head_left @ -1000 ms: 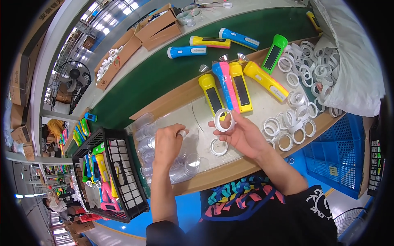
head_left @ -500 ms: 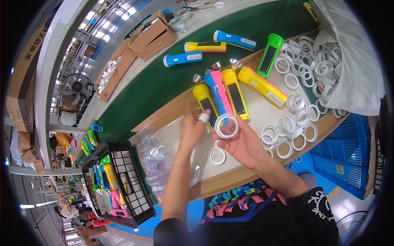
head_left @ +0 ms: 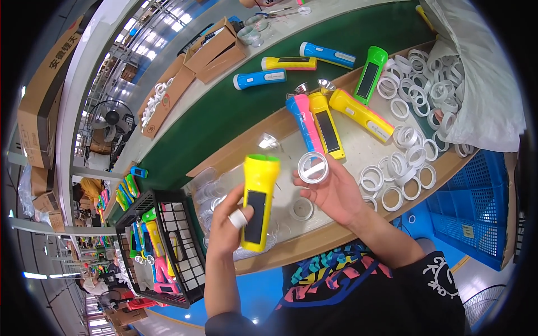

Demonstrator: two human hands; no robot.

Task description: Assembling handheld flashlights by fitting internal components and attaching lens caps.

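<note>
My left hand, with white tape around one finger, grips a yellow flashlight upright by its body. A dark panel runs down its side, and its wide head points away from me. Just beyond the head a shiny reflector cup shows, slightly blurred. My right hand pinches a white ring with a clear lens in it. Another ring with a lens lies on the tray between my hands. Farther off lie a pink-and-blue flashlight and a yellow one, side by side.
Loose white rings pile up on the right beside a white plastic bag. Clear lenses sit at the left of the cardboard tray. A black crate of flashlights stands left; a blue crate stands right.
My left hand has picked the yellow flashlight out of the row and brought it left and nearer to me. My right hand still holds the ring, shifted slightly right.
</note>
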